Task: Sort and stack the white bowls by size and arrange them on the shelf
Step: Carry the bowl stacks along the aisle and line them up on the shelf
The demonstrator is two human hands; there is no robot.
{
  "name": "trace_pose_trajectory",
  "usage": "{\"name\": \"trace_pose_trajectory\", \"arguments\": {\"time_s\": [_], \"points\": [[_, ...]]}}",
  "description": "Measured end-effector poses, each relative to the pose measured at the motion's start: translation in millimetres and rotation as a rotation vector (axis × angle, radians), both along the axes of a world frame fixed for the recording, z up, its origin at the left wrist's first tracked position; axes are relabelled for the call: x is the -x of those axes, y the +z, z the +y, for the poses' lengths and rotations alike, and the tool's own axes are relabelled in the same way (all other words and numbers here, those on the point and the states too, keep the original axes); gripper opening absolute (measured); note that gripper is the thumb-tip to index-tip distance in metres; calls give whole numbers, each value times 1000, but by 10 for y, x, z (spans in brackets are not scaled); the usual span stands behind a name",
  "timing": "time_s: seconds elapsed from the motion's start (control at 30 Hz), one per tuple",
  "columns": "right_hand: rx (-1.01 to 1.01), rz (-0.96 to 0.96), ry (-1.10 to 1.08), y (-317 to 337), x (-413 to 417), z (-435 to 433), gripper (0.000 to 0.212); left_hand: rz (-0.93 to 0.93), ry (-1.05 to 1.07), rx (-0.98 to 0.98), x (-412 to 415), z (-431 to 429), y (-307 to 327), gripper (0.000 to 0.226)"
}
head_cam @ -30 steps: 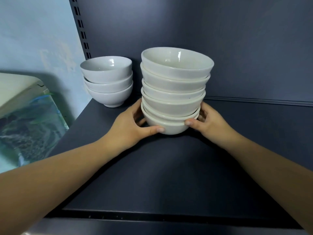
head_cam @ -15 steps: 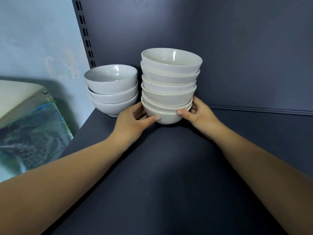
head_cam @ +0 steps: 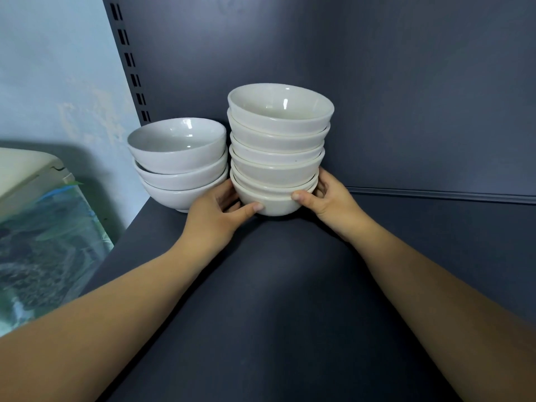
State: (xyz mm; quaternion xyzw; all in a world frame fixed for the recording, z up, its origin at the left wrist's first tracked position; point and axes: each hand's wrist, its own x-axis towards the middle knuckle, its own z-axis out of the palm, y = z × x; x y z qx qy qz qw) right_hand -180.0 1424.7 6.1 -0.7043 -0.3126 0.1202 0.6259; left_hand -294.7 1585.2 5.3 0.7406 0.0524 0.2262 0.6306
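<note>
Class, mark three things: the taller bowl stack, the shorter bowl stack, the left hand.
taller bowl stack [head_cam: 275, 173]: head view, wall of a middle bowl.
shorter bowl stack [head_cam: 177, 161]: head view, wall of the top bowl.
left hand [head_cam: 213, 219]: head view, back of the hand.

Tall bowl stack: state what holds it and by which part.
Both hands hold the tall stack by its bottom bowl: left hand on the left side, right hand on the right.

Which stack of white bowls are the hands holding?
The taller stack of white ceramic bowls: left hand and right hand grip its bottom bowl. The shorter three-bowl stack sits unheld.
</note>
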Motion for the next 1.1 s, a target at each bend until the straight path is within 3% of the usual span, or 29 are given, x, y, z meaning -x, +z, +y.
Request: {"name": "trace_pose_trajectory", "arguments": {"time_s": [0.37,0.57,0.67,0.73,0.9,1.0,1.1], "points": [[-3,38,-14,8,50,-20,64,21,48,-100,36,-69,21,45],[-1,39,-147,40,303,-101,47,90,136,-260,289,-197,104,20],[18,43,-290,114,665,-240,47,130,172,-227,597,-268,179,11],[69,-72,-350,203,972,-356,40,91,173,-212,852,-335,266,18],[187,-353,-458,204,2031,-742,38,-117,173,-443,1746,-438,365,9],[281,-497,-576,-13,2784,-1010,39,-243,124,-661,2271,-505,241,35],[433,-660,-698,-247,3453,-1302,45,-282,-13,-846,2681,-671,-27,39]]}}
